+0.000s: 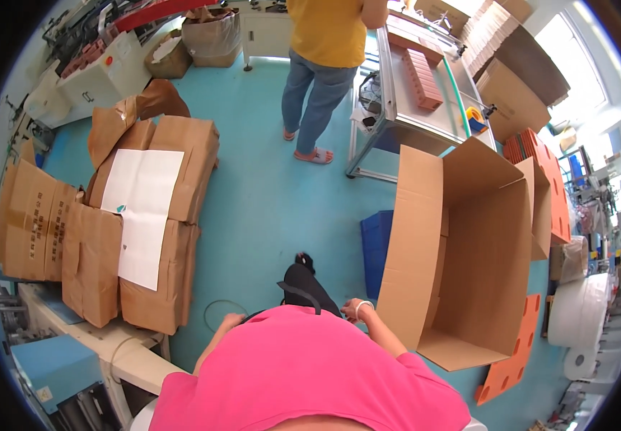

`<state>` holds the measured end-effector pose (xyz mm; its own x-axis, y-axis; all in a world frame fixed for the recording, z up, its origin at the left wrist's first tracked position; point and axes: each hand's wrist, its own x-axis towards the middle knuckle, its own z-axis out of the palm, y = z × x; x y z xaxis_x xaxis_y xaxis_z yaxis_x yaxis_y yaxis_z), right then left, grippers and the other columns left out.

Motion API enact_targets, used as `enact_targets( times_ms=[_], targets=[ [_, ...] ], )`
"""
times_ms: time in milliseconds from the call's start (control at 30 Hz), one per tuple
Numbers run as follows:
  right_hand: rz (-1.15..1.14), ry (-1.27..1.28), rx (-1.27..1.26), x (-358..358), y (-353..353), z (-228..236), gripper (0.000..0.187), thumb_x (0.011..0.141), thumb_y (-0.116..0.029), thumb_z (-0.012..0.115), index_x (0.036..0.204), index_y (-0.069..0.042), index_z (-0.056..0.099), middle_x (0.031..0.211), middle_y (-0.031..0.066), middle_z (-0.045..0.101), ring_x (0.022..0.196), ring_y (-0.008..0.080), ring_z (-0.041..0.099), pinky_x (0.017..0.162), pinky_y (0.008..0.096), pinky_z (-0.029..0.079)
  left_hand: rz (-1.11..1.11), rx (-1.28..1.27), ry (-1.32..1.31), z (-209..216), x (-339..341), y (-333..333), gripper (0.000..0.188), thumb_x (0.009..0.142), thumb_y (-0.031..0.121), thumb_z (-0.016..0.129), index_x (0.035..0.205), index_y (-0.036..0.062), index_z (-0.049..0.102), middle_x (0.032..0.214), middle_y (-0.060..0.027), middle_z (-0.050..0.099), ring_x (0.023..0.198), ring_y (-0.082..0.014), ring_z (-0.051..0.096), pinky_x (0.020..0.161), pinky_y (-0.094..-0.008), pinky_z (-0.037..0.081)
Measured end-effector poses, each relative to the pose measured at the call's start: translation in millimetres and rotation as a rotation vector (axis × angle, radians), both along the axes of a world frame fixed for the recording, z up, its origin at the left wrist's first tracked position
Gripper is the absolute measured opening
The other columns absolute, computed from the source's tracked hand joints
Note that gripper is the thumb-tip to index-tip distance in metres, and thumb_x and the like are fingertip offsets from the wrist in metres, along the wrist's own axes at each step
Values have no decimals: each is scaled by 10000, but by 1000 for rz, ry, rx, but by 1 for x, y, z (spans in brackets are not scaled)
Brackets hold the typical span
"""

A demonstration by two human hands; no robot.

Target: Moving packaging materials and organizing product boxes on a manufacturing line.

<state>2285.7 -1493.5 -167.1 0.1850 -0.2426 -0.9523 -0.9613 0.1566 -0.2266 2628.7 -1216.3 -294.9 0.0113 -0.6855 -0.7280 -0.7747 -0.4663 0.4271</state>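
My left hand (232, 320) is low beside my left hip, close to my dark trousers. Its fingers are small and partly hidden, so I cannot make out a grip. On the other side, my right hand (353, 309), with a pale bracelet at the wrist, hangs by my right thigh. Its fingers are loosely bent, and nothing shows in them. Just right of it stands a large cardboard box (486, 255), its flaps raised and its visible inside bare. A black strap (300, 294) lies over my leg. Behind the box's left flap sits a blue bin (375, 251).
Brown paper-wrapped packages (188, 161) with a white sheet (142, 215) are stacked at left, beside a cardboard carton (30, 219). A person in a yellow top (328, 36) stands ahead near a wheeled table (404, 93) carrying reddish blocks (423, 79). Orange panels (511, 352) lie at right.
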Motion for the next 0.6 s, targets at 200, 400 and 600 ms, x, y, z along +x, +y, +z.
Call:
enact_targets(
  times_ms=[200, 400, 600],
  targets=[
    [-140, -42, 102, 59, -53, 8, 380, 763, -277, 518, 1068, -50, 523, 898, 117, 601, 750, 226, 608, 608, 323, 523, 229, 2, 51, -28, 36, -30, 377, 775, 356, 412, 823, 26, 588, 817, -203, 581, 763, -333, 560, 653, -412, 430],
    [307, -573, -92, 63, -136, -91, 180, 766, -118, 464, 878, -23, 568, 806, 123, 601, 686, 232, 596, 563, 348, 503, 560, -876, 277, -44, 92, -101, 290, 756, 305, 502, 845, 36, 561, 617, -133, 530, 589, -249, 506, 529, -358, 389],
    [-246, -37, 130, 164, -216, -53, 197, 730, -147, 523, 905, -63, 558, 789, 68, 581, 647, 196, 588, 524, 327, 497, 1483, 22, 473, 98, 131, -229, 252, 754, 245, 569, 948, 94, 510, 501, -9, 435, 361, -99, 387, 320, -260, 336]
  ],
)
